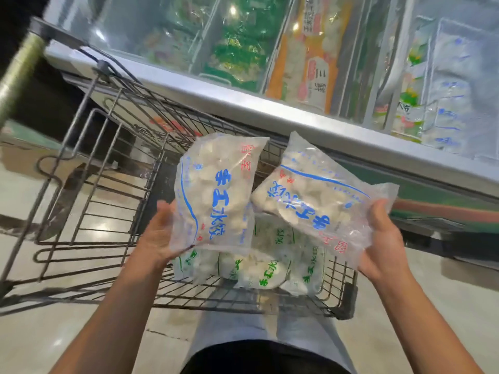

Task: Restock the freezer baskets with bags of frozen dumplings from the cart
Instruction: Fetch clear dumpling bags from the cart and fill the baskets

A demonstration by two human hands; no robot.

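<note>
My left hand (pixel 158 233) holds a clear bag of frozen dumplings with blue lettering (pixel 216 190) from below, fingers curled round its lower edge. My right hand (pixel 383 238) grips a second blue-lettered bag (pixel 318 201) by its right end. Both bags hang above the wire cart (pixel 113 184). Several bags with green lettering (pixel 259 268) lie in the cart's near right corner. The freezer (pixel 270 103) runs across the top right, its baskets seen through glass.
Behind the freezer glass lie green packs (pixel 237 49), an orange pack (pixel 310 58) and clear blue-printed bags (pixel 453 103). The cart handle (pixel 19 66) is at the upper left. Pale tiled floor surrounds the cart. My legs are at the bottom centre.
</note>
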